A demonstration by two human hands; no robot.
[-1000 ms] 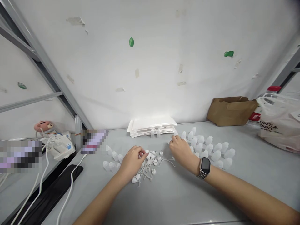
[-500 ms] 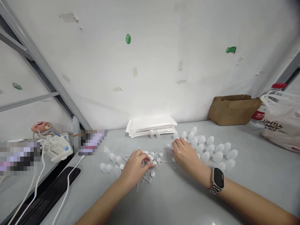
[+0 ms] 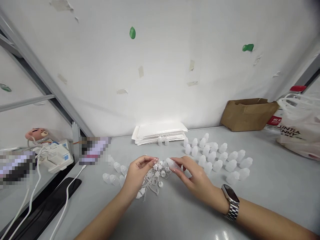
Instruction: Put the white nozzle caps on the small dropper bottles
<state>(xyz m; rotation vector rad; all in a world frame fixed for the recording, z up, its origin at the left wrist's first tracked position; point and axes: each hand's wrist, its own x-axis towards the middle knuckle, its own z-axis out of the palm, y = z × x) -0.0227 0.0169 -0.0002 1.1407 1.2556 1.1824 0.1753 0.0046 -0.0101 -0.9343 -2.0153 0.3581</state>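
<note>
My right hand [image 3: 193,175] is lifted over the grey table [image 3: 190,213] and pinches a small translucent white bottle [image 3: 172,163] between thumb and fingers. My left hand [image 3: 138,173] hovers just left of it, fingertips pinched on a small white cap [image 3: 155,161] that I can barely make out. Under both hands lies a heap of small white caps and thin stems [image 3: 156,178]. A group of several upright white bottles [image 3: 220,158] stands to the right of my right hand. More bottles [image 3: 115,171] lie left of my left hand.
A stack of white sheets [image 3: 160,131] with two tiny bottles before it lies against the back wall. A brown cardboard box [image 3: 247,113] and a white plastic bag [image 3: 298,130] sit at the right. Cables, a white device [image 3: 56,155] and a black pad [image 3: 47,206] are on the left.
My right hand took a bottle from the group on the right and drew it back toward the middle. My left hand rose from the heap of caps, pinching a piece.
</note>
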